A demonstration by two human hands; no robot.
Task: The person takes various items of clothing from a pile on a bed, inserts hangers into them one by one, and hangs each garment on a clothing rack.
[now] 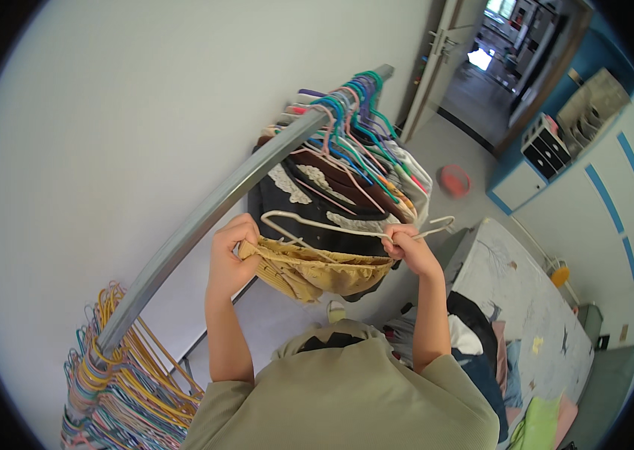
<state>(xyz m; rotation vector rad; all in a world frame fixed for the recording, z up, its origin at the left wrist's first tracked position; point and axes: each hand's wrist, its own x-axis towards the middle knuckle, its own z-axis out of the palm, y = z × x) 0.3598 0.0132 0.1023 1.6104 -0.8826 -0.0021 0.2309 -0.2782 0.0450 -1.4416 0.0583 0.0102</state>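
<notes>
A mustard-yellow garment [332, 276] with a gathered upper edge hangs in front of me; its kind is not plain. My left hand [233, 251] is closed on its left end. My right hand [410, 251] grips a cream-white clothes hanger [324, 224] at the garment's right end; whether it also pinches cloth I cannot tell. The hanger lies sideways, hook toward the right, and its lower bar dips behind the garment's upper edge. Just beyond, a black garment with white lace [287, 191] hangs on the rail.
A grey metal rail [212, 202] runs diagonally past my left, with clothes on coloured hangers [347, 112] at its far end and a bunch of bare hangers [125, 382] near me. A bed [527, 300] with heaped clothes stands right. Beyond are a red basin [455, 181] and open door [444, 56].
</notes>
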